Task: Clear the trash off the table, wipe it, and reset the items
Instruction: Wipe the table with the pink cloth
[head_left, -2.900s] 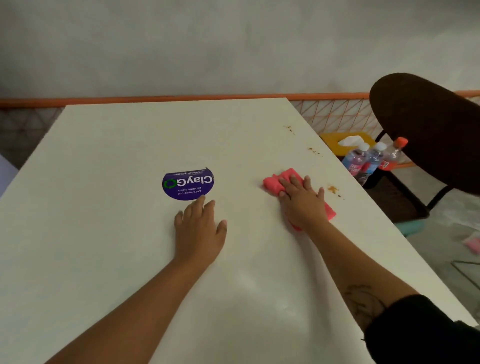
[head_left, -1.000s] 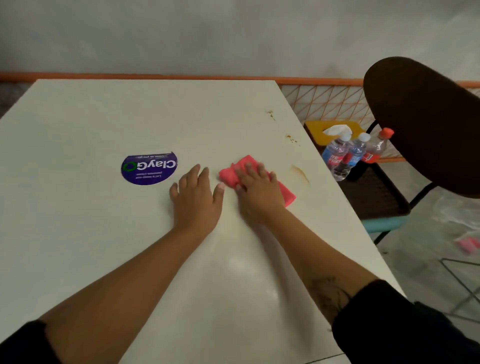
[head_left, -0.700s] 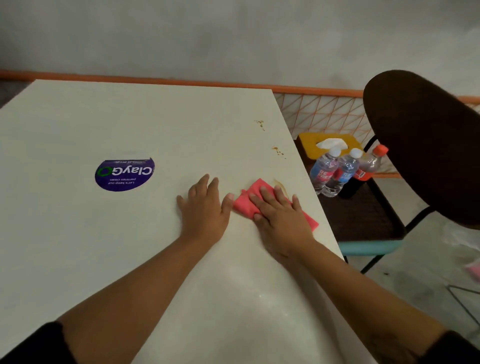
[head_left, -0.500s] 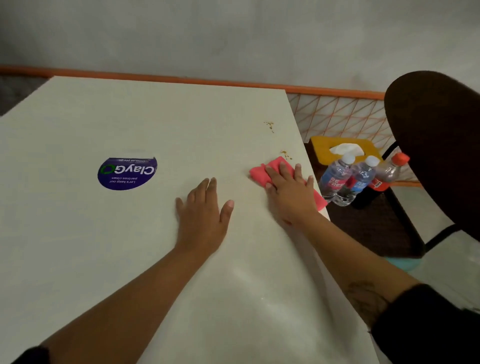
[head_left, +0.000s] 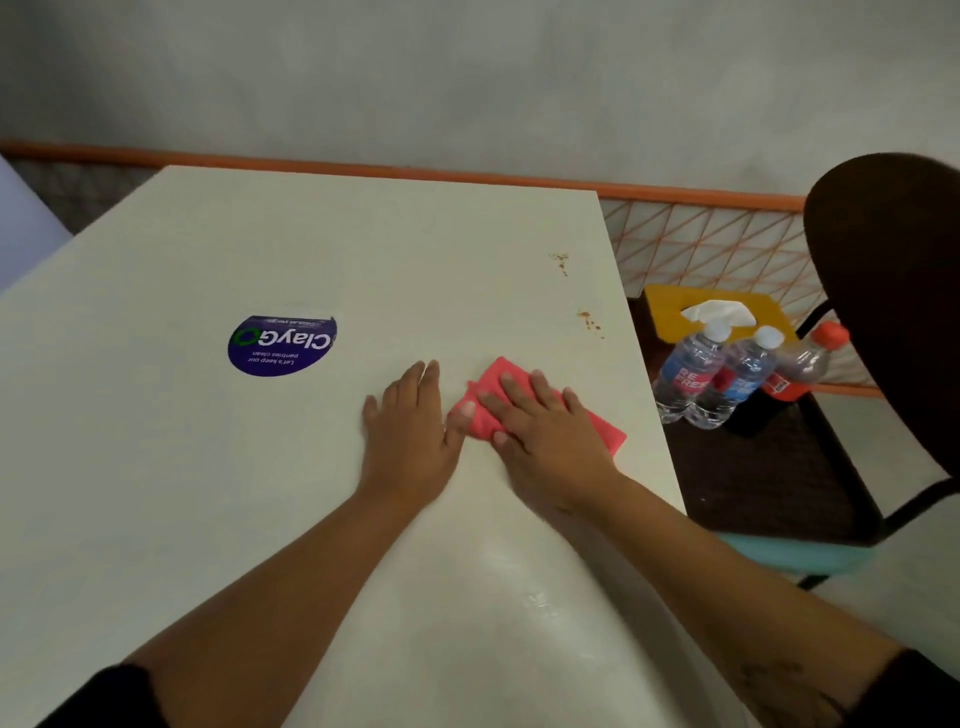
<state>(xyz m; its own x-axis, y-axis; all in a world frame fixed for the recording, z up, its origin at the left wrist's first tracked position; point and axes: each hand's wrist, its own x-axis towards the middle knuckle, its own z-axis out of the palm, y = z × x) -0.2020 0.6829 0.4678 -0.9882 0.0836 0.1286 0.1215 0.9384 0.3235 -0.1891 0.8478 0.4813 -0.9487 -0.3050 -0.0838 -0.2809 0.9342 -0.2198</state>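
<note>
Surface (head_left: 156, 467): no loose trash on the part in view, so we judge the clearing step done. The purple round sticker (head_left: 282, 344) lies flat left of centre, its print upside down to us.

Left hand (head_left: 410, 441): palm down on the surface, fingers (head_left: 415, 384) straight and close together, holding nothing. Its thumb tip meets the near edge of the cloth (head_left: 605, 428). We read this hand as a brace.

Right hand (head_left: 545, 436): flat on the pink cloth, fingers (head_left: 540, 395) spread and straight, pressing it down rather than gripping it. The cloth sits near the right edge of the surface, just beside the left hand.

Wiping is under way, in our judgement. A wet sheen (head_left: 519, 597) shows on the near part. Two brown stains (head_left: 589, 321) beyond the cloth, along the right edge, are not yet wiped. The far and left areas show no sheen.

Right of the surface, three bottles (head_left: 685, 374) stand on a dark seat (head_left: 753, 478), well apart from the hands. We take these as items to reset, a step not yet begun.

Unclear: most of the cloth is under the right hand. We cannot tell whether the white shape (head_left: 719, 312) over the yellow box (head_left: 670, 306) is a spray head or tissue. The surface's near and left edges are cut off.
</note>
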